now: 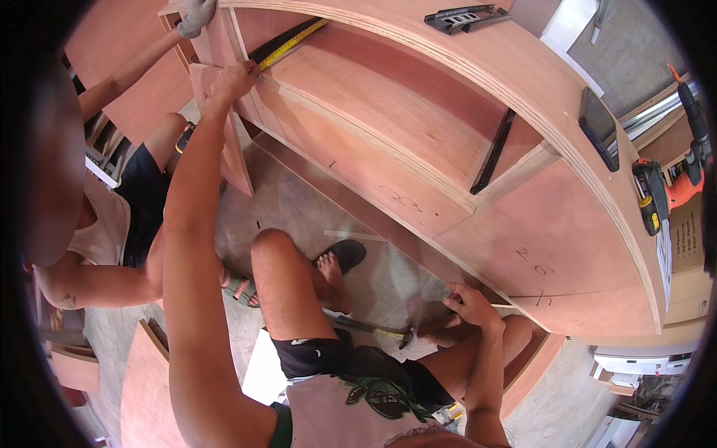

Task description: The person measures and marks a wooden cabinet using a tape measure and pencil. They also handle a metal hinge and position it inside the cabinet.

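Observation:
My left arm reaches up to the front of a plywood cabinet [418, 187]. There my left hand [235, 79] is closed at the near end of a yellow tape measure blade [293, 45]. The blade runs into the cabinet's upper opening, alongside a black drawer slide [278, 42]. A second black drawer slide [493, 152] is on the opening's right side. My right hand [478, 308] is low by the cabinet's lower edge, fingers curled; a small dark thing shows at the fingertips, too small to name.
At the left another person crouches, a gloved hand [197, 16] on the cabinet's corner. A hammer [381, 328] lies on the floor between my legs. On the cabinet top are loose drawer slides [464, 18], a phone [599, 128] and a cordless drill [661, 187].

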Tool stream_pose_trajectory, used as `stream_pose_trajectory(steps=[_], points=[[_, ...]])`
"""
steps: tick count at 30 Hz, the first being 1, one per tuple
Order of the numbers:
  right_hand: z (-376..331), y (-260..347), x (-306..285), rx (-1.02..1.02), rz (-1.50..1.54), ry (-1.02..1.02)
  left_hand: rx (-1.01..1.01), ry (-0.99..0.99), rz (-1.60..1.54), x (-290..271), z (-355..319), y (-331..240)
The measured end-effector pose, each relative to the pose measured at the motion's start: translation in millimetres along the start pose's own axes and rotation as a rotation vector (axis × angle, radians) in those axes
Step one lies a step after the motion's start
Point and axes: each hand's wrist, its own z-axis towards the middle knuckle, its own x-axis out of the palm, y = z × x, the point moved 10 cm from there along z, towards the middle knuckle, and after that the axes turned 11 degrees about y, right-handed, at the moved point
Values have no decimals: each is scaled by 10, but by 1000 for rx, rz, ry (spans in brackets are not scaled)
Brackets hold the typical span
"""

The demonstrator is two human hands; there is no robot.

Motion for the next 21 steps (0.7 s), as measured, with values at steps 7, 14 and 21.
stream_pose_trajectory(steps=[7, 14, 21], points=[[-9, 77, -35, 37, 74, 11, -67, 27, -71, 77, -48, 61], [55, 92, -13, -29, 16, 16, -136, -29, -68, -61, -254, -42], [30, 156, 0, 80, 187, 72, -197, -12, -45, -111, -334, -123]])
